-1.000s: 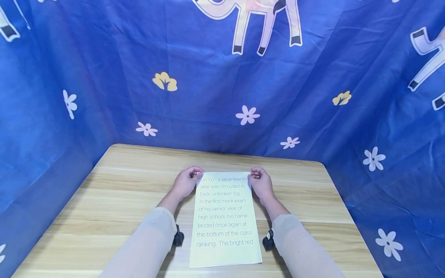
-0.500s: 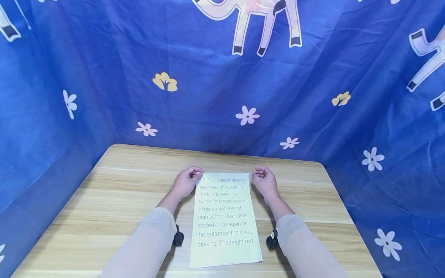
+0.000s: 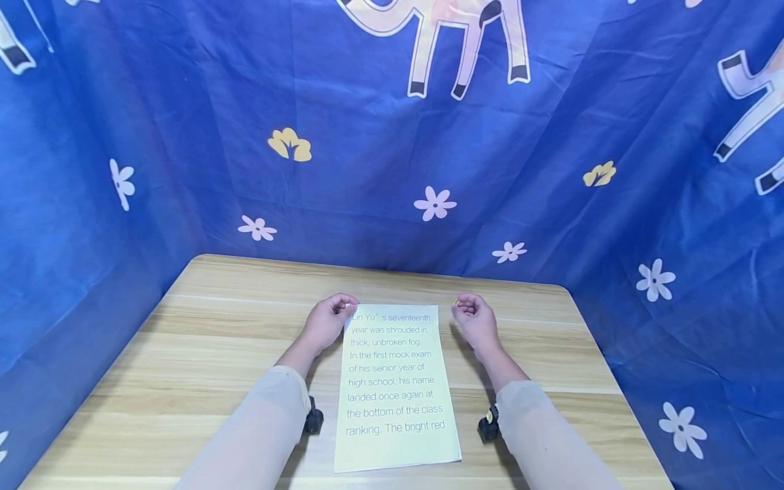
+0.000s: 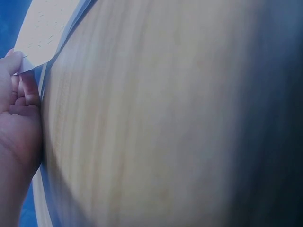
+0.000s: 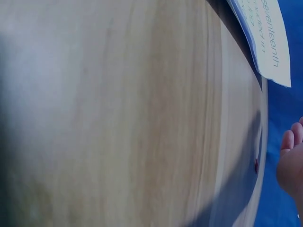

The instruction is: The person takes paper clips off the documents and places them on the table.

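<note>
A yellowish-white stack of printed paper [image 3: 392,446] lies lengthwise on the wooden table, its large text facing me. My left hand [image 3: 327,320] pinches the upper left corner between thumb and fingers; the left wrist view shows the thumb on top of the paper [image 4: 45,35]. To the right of the upper right corner, and apart from it, is my right hand [image 3: 478,323] with curled fingers. A tiny yellow-orange thing [image 3: 456,301] shows at its fingertips, too small to name. In the right wrist view the free paper corner [image 5: 265,42] has several layered edges.
The wooden table [image 3: 233,354] ends at a rounded far edge, close beyond both hands. A blue patterned curtain [image 3: 367,170] surrounds it at the back and sides. A small red spot [image 5: 256,165] shows near the table edge in the right wrist view.
My right hand has let go of the paper's upper right corner and moved off to the right, the tiny yellow-orange thing at its fingertips. The left hand stays at its corner.
</note>
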Available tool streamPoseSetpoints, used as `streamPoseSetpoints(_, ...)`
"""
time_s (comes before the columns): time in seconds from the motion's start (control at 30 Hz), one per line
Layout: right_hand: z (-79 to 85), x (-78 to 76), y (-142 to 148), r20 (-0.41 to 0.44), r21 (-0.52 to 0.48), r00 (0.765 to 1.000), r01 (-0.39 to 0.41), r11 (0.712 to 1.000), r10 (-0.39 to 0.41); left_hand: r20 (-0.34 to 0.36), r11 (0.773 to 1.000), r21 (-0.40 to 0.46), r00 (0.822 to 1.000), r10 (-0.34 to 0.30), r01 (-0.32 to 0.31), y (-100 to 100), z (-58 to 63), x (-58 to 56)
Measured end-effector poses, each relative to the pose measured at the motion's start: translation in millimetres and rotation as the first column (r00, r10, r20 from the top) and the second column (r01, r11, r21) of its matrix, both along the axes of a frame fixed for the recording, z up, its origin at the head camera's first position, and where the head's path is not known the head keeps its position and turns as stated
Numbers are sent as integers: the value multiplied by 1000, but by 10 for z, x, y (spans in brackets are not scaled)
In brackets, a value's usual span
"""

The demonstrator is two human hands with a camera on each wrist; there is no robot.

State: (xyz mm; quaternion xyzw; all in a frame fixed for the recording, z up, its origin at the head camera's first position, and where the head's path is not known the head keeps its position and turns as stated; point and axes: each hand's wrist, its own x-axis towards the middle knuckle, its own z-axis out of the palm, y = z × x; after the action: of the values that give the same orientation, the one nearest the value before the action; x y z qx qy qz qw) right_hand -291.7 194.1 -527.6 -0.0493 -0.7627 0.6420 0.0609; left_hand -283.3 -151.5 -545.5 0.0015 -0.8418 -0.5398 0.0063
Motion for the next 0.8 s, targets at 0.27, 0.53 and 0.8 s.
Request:
streamPoseSetpoints(0.27, 6, 0, 95, 16, 38, 1000, -3, 999, 2, 11, 1000, -9, 1000, -3, 3, 3, 21, 12)
streamPoseSetpoints(0.53, 11, 23, 208, 6, 20, 1000, -1, 1000, 1, 13, 1000, -17, 1000, -2, 2, 4, 30, 22)
streamPoseSetpoints(0.8, -14, 16, 293, 17, 52, 1000, -4, 999, 3, 12, 1000, -22, 1000, 6, -5, 5, 13, 8)
